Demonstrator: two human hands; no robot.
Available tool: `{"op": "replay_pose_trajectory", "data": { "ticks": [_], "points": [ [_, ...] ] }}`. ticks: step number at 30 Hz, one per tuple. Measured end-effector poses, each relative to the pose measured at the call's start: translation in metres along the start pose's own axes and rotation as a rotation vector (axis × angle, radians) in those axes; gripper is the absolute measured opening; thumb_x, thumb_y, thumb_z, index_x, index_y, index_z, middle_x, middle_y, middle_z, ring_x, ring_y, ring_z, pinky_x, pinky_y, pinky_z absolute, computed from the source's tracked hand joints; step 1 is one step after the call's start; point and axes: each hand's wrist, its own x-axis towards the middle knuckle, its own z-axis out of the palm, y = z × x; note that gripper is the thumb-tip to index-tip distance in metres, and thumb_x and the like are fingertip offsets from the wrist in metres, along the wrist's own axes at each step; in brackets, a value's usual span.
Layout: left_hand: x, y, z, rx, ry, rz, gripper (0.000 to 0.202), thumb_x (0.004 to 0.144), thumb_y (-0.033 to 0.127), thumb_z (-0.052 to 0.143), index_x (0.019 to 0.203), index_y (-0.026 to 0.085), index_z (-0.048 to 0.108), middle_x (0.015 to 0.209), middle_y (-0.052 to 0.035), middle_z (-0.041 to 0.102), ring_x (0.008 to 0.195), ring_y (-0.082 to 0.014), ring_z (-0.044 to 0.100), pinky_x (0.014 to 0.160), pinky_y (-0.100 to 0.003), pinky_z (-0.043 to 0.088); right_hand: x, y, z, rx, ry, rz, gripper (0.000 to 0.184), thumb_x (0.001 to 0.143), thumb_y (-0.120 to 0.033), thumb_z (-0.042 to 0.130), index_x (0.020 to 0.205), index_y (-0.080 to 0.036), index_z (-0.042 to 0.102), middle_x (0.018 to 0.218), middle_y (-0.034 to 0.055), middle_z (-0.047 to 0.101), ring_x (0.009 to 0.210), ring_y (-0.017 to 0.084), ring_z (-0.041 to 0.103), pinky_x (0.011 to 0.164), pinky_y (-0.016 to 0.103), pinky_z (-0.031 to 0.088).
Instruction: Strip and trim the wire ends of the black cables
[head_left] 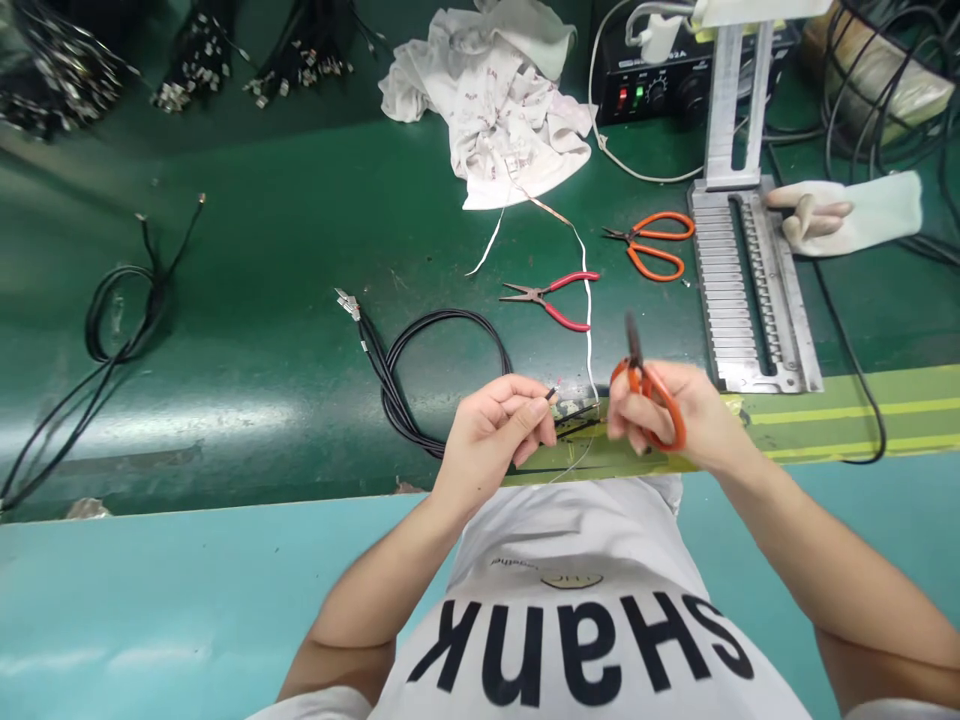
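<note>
- Green bench (247, 200) fills most of the view, with the person's white "Shark" T-shirt (570, 640) at its near edge.
- Toward the back lie a crumpled white cloth (495, 110), a slotted metal rack (750, 290) and a white glove (844, 215).
- A coil of black cable (442, 345) lies just left of the hands.
- The hands are apart but close, held above the bench's near edge.
- The left hand (491, 440) pinches a short black wire (551, 395).
- The right hand (697, 420) grips orange-handled scissors (649, 400), blades up and blurred.
- Beyond them lie red-handled pliers (551, 297) and a second pair of orange-handled scissors (649, 245).
</note>
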Motion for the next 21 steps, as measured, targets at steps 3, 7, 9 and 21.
{"op": "replay_pose_trajectory", "data": {
  "ticks": [3,7,9,21],
  "points": [
    [-0.002,-0.002,0.005,0.041,-0.014,0.010,0.026,0.088,0.038,0.072,0.096,0.015,0.064,0.065,-0.0010,0.065,0.046,-0.0054,0.040,0.044,-0.019,0.026,0.004,-0.006,0.010,-0.048,0.298,-0.157,0.027,0.078,-0.038,0.082,0.080,-0.020,0.063,0.085,0.0044,0.075,0.057,0.011,0.060,0.053,0.024,0.052],
    [-0.004,-0.004,0.010,0.089,-0.021,0.021,0.024,0.086,0.037,0.074,0.094,0.016,0.064,0.071,-0.0014,0.066,0.051,-0.0064,0.045,0.050,-0.021,0.033,0.006,-0.002,0.024,-0.043,0.297,-0.231,0.026,0.076,-0.036,0.084,0.084,-0.020,0.065,0.094,0.0068,0.076,0.081,0.019,0.070,0.073,0.033,0.059],
    [-0.004,-0.004,0.011,0.089,-0.042,0.017,0.024,0.087,0.037,0.073,0.094,0.016,0.063,0.072,-0.0013,0.065,0.053,-0.0069,0.046,0.053,-0.022,0.034,0.005,0.001,0.028,-0.052,0.289,-0.254,0.024,0.079,-0.035,0.082,0.082,-0.021,0.063,0.091,0.0058,0.075,0.080,0.019,0.070,0.075,0.034,0.058],
    [0.000,-0.008,0.013,0.152,-0.144,0.022,0.034,0.094,0.045,0.062,0.086,0.014,0.073,0.063,0.0023,0.042,0.059,-0.0103,0.031,0.057,-0.027,0.024,0.001,0.010,0.018,-0.128,0.132,-0.278,0.015,0.084,-0.029,0.076,0.085,-0.020,0.065,0.092,0.0062,0.074,0.081,0.019,0.067,0.069,0.031,0.054]
  ]
}}
